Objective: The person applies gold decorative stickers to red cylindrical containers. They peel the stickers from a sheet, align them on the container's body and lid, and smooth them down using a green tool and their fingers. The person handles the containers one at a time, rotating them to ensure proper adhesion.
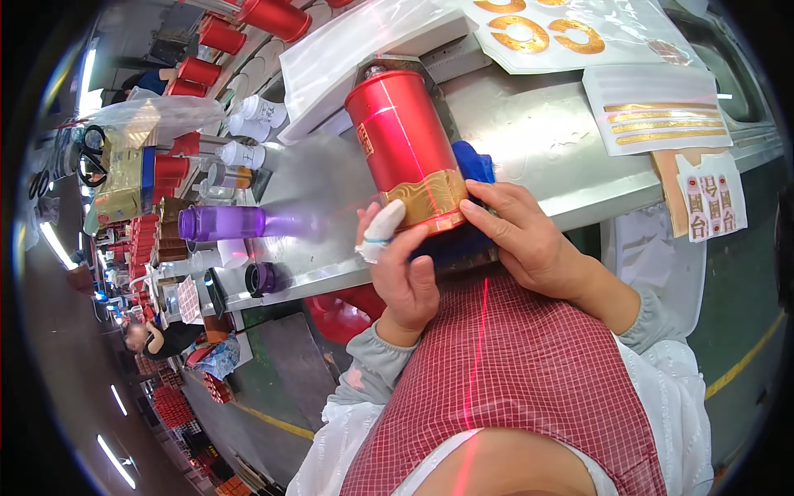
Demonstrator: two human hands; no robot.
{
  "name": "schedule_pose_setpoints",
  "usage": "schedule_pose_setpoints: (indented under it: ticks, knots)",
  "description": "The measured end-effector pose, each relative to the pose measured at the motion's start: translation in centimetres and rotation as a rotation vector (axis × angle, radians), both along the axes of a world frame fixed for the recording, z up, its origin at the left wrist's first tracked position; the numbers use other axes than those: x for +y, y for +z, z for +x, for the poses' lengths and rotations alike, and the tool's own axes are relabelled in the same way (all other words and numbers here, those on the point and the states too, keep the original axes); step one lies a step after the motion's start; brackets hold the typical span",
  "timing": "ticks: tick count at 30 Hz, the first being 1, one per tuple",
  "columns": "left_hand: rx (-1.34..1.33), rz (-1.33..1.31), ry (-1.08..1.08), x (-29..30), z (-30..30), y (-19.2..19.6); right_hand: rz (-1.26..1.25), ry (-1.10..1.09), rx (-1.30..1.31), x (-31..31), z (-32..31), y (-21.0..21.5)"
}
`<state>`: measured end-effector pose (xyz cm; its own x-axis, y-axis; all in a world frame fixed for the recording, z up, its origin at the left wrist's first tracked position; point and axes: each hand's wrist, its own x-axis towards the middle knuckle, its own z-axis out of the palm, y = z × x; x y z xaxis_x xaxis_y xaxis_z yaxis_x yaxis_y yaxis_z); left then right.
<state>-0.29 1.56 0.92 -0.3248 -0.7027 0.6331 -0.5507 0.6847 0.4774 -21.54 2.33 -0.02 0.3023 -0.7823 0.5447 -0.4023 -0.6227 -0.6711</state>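
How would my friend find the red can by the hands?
Find the metal table, then the left hand and right hand at its edge. The red can starts between them. Unlike the red cans farther back, it has hands at its wavy gold band.

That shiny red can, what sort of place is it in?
Probably a workshop or small factory: one red canister being handled at a metal workbench, with more red canisters beyond.

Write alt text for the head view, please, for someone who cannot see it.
The left hand, with a white finger wrap, and the right hand touch a shiny red cylinder at its gold-patterned band. Left of them, a purple bottle stands on a metal table.
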Motion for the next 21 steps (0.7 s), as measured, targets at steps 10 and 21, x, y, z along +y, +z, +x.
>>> schedule_pose_setpoints:
  ticks: [10,21]
  knots:
    - [0.340,0.435,-0.018,-1.0,-1.7,1.0,0.006,-0.018,0.021,0.1,0.0,0.5]
    - [0.318,0.105,0.060,1.4,-0.6,-1.9,0.030,0.009,0.019,-0.2,-0.1,0.4]
